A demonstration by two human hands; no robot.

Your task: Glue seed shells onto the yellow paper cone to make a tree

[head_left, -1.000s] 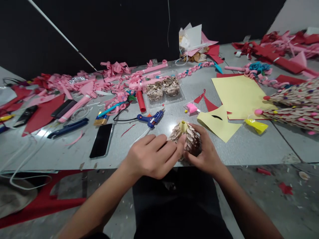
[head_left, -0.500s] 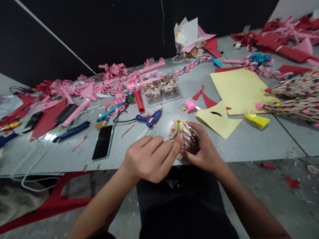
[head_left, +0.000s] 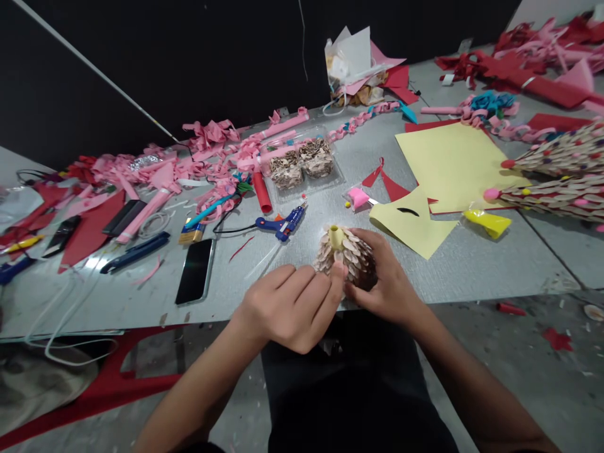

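A small yellow paper cone [head_left: 336,238], covered with overlapping pale shell-like flakes, stands near the table's front edge. Its open top is bare yellow. My right hand [head_left: 387,283] wraps round the cone's right side, thumb in front and fingers behind. My left hand [head_left: 292,305] is closed in a pinch, its fingertips against the cone's front just below the bare top. A pale flake [head_left: 338,257] shows at those fingertips. Behind the cone lies a blue glue gun [head_left: 285,224] with its cord. Farther back, a clear plastic tray [head_left: 325,184] holds more flakes.
A phone [head_left: 195,270], a brush [head_left: 192,233] and a dark blue long-handled tool [head_left: 135,251] lie to the left. Yellow paper sheets [head_left: 453,167] and flake-covered cones [head_left: 557,195] with small pompoms are at right. Pink paper scraps [head_left: 212,135] line the back.
The view has shifted slightly. My left fingertips have moved a little lower on the cone's front, and more of the yellow top and the flake shows. My right hand keeps its hold.
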